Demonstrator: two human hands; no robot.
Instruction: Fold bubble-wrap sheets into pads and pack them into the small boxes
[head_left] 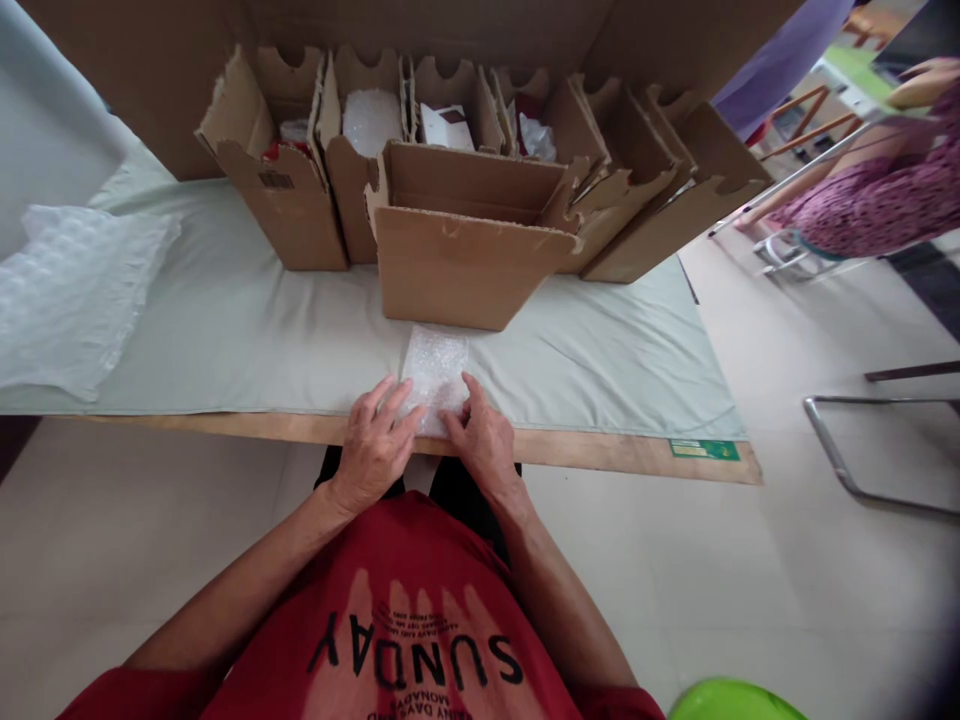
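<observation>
A small piece of bubble wrap (437, 362) lies flat at the table's front edge, directly before me. My left hand (377, 437) rests against its left side, fingers stretched and apart, fingertips touching the plastic. On the right side, my right hand (484, 437) touches it with thumb and index finger spread; its other fingers are partly hidden. Whether anything lies inside or under the wrap near my fingertips, I cannot tell. Just behind the wrap stands a cardboard bin (457, 265), its inside partly visible.
Several narrow cardboard bins (296, 215) stand in a row behind, some holding wrapped items. A larger bubble wrap stack (71, 290) lies at left on the cloth-covered table (247, 350). A metal frame leg (832, 450), a green object (735, 702) and another person (862, 200) are at right.
</observation>
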